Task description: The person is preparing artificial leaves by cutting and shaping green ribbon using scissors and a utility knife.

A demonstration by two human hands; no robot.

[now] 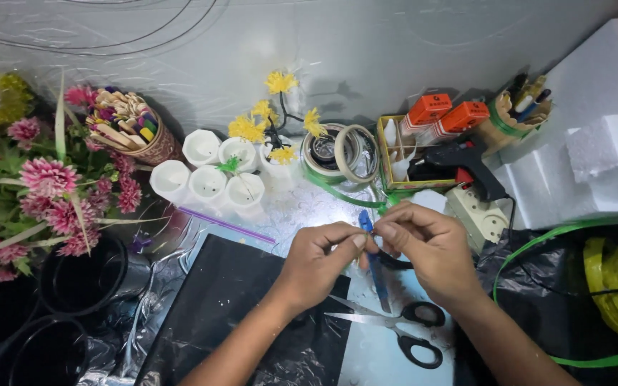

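My left hand (317, 261) and my right hand (427, 246) meet over the middle of the table, fingertips pinched together on a thin blue strip (375, 264) that hangs down between them. A green ribbon (345, 194) runs from the tape rolls toward my fingers. Black-handled scissors (402, 330) lie open on the table just below my hands, beside a black plastic sheet (252, 314).
White cups (209, 171) with yellow craft flowers (266, 121) stand behind. Tape rolls (341, 150), a black glue gun (466, 161), a power strip (477, 211), styrofoam blocks (595, 164), pink flowers (51, 186), black pots (84, 275) and yellow-green ribbon (609, 286) surround the work area.
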